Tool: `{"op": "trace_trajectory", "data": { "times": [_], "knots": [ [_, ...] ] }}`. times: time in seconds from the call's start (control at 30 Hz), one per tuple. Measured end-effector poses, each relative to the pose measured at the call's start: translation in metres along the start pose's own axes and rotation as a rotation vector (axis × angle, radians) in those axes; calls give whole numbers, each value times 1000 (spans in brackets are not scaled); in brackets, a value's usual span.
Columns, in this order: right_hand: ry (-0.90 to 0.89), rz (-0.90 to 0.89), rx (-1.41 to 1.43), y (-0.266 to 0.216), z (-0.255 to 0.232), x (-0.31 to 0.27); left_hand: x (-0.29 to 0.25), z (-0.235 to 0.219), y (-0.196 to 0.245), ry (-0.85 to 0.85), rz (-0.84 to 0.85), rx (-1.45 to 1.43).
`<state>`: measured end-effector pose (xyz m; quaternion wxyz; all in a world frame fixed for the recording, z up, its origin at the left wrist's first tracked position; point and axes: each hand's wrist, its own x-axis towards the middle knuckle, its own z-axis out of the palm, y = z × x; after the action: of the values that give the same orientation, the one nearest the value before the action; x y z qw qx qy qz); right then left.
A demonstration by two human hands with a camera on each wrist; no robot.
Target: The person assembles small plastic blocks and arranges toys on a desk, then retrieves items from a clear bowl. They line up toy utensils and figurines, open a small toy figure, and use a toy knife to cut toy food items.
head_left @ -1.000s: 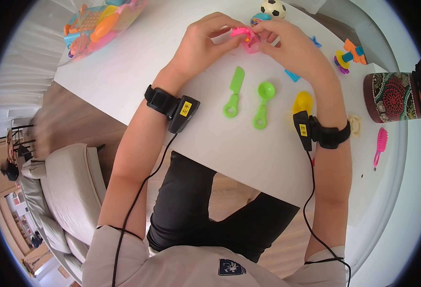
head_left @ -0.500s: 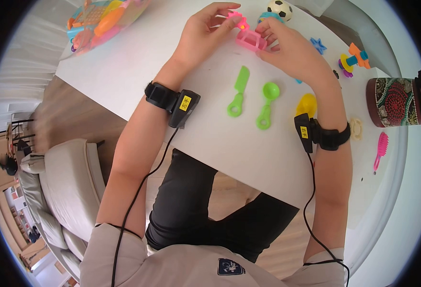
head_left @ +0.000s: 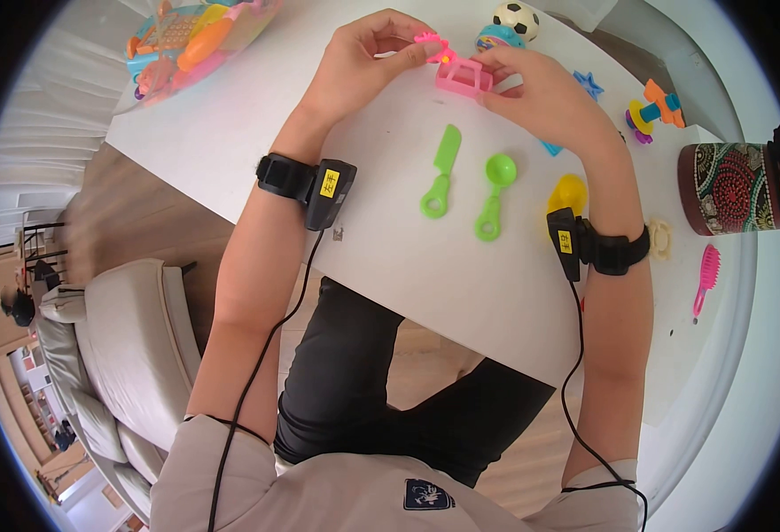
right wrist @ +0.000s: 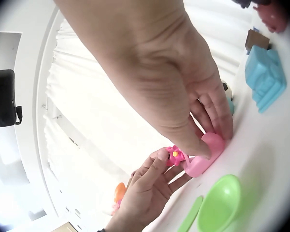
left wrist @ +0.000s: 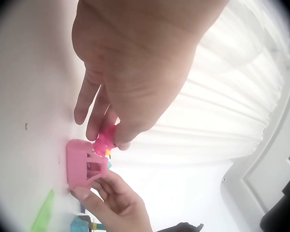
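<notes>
My left hand (head_left: 361, 64) pinches a small hot-pink toy figure (left wrist: 104, 140) with a yellow spot between thumb and fingers. Right beside it is a light-pink plastic toy with an open frame (head_left: 463, 80), its cut-out side visible in the left wrist view. The thumb and fingers of my right hand (head_left: 536, 89) grip this frame at its right end, close over the white table. In the head view the figure is at the frame's upper left edge. Nearer my body lie a green toy knife (head_left: 443, 170) and a green toy spoon (head_left: 496, 195).
A soccer ball (head_left: 516, 19) and a blue toy (head_left: 500, 37) stand behind my right hand. To the right are a blue star (head_left: 588, 85), a yellow toy (head_left: 568, 195), a pink brush (head_left: 707, 279) and a patterned drum-shaped object (head_left: 731, 188). A clear bag of toys (head_left: 186, 44) lies back left.
The figure overlapped the pink frame at first, then moved away up and left in my left hand. Now it is back against the frame's edge. My right hand keeps its grip.
</notes>
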<state>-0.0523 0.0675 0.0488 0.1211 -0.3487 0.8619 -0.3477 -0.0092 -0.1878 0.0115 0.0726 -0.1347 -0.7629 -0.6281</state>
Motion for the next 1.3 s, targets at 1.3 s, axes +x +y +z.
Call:
{"op": "trace_trajectory", "data": {
  "times": [1.3],
  "knots": [
    [-10,11,-63,-9,-2,3,-6,14,19,51,31,259]
  ]
}}
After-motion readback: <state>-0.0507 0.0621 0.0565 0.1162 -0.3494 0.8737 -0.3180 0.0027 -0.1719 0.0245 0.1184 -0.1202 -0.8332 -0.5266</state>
